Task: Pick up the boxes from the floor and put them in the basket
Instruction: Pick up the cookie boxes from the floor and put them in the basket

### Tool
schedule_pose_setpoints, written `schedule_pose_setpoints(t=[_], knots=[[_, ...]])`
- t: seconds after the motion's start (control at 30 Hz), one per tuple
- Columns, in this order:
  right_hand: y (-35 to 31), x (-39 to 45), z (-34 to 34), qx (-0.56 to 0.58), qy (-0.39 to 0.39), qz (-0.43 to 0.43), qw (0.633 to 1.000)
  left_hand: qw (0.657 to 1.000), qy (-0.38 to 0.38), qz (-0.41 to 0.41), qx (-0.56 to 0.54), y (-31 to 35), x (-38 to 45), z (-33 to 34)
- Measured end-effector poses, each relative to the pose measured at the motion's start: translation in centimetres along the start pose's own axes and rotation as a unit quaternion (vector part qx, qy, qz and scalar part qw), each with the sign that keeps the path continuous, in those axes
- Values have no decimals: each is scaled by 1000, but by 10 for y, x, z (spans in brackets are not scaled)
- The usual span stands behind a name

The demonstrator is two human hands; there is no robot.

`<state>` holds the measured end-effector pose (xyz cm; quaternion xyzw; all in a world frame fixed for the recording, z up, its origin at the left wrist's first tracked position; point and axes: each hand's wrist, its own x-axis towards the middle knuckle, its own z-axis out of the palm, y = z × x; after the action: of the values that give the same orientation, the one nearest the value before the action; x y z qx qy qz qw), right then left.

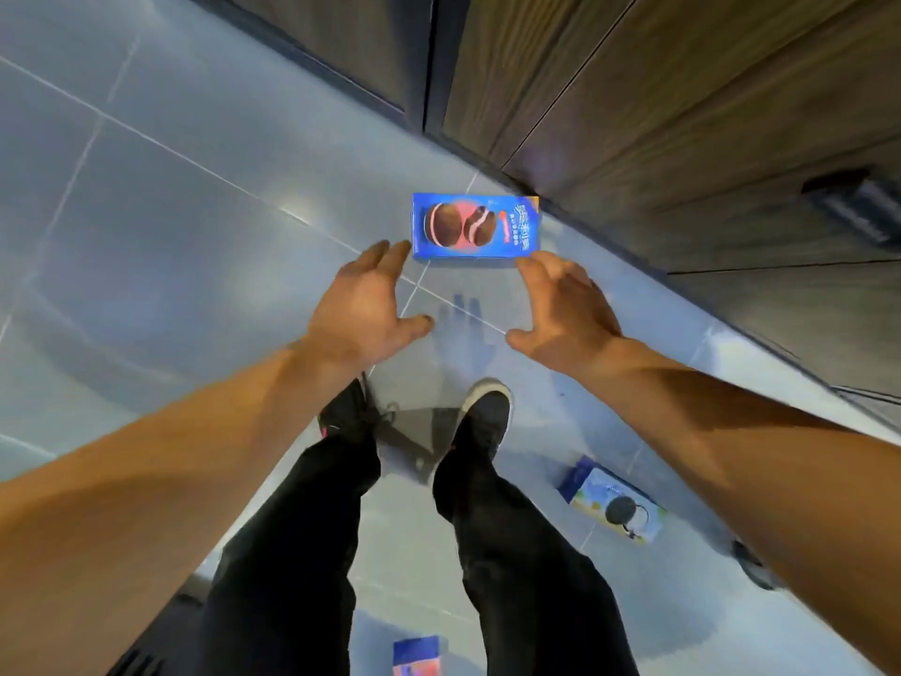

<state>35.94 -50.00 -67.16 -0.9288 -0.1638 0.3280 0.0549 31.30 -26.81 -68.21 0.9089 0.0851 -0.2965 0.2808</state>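
Now both hands, left and right, spread empty (fingers splayed) either side of the blue box, ready to clamp it off the floor.

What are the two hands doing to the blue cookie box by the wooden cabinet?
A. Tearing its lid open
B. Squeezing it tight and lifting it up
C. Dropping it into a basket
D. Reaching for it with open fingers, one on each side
D: the left hand and right hand are spread open on either side of the blue cookie box, which lies flat on the tiled floor, not yet gripped.
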Motion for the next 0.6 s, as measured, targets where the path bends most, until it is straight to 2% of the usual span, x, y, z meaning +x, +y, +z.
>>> schedule_pose_setpoints(t=[0.17, 0.3, 0.43, 0.6], knots=[[33, 91, 92, -25, 20, -3, 999, 1000, 10, 17, 19, -37, 87, 86], [57, 172, 139, -72, 53, -4, 996, 994, 30, 26, 103, -57, 171, 137], [80, 231, 158, -119, 66, 7, 991, 986, 80, 39, 144, -68, 234, 162], [94, 247, 174, -142, 154, -8, 978, 975, 137, 72, 158, -76, 268, 172]])
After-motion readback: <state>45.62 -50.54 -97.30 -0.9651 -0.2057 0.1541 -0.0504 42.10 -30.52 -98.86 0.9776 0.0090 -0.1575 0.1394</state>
